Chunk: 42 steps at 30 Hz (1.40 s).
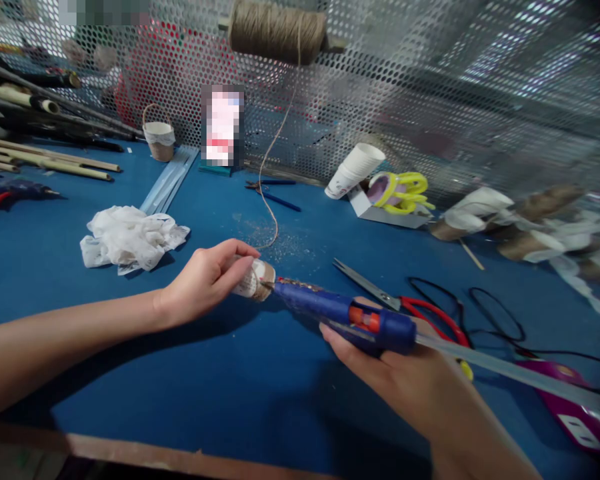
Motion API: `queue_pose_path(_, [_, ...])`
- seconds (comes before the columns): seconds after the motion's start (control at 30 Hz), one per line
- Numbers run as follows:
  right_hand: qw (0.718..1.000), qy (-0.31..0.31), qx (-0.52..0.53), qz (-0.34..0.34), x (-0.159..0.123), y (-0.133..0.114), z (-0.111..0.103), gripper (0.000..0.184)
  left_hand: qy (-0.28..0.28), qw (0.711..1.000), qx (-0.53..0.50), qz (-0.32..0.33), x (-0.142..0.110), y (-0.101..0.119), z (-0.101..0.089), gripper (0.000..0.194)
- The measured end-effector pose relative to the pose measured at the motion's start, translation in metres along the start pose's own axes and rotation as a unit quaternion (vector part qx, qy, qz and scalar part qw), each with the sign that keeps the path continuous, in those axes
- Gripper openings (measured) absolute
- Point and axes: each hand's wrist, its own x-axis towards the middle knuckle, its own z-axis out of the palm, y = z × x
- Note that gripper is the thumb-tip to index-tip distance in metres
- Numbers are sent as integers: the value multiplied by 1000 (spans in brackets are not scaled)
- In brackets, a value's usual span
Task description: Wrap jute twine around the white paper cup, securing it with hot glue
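My left hand (205,280) is closed round a small paper cup (255,280) partly wrapped in brown twine, held on its side just above the blue table (180,373). My right hand (405,380) grips a blue glue gun (345,313) with a clear glue stick jutting out behind it. The gun's nozzle touches the cup's rim. A strand of twine (273,173) runs from beside the cup up to a spool (277,30) on the mesh wall.
Red-handled scissors (405,303) and black cables lie right of the gun. Crumpled white tissue (130,237) sits at the left, bamboo sticks (45,160) and another glue gun (10,190) beyond it. Paper cups (355,170), yellow-handled scissors and wrapped cups crowd the back right.
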Motion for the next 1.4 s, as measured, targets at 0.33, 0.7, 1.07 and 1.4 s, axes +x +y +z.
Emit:
queue_pose_path(0.33, [999, 46, 23, 16, -1, 9, 4, 14, 28, 980, 83, 178, -6, -3, -1, 20])
queue_pose_path(0.7, [999, 42, 12, 0, -3, 17, 4, 30, 38, 946, 123, 298, -7, -1, -3, 15])
queue_pose_path(1.07, [995, 64, 54, 51, -2, 14, 3, 35, 39, 927, 142, 344, -6, -3, -4, 15])
queue_pose_path(1.4, [998, 34, 44, 19, -4, 14, -2, 42, 18, 948, 126, 293, -5, -4, -4, 18])
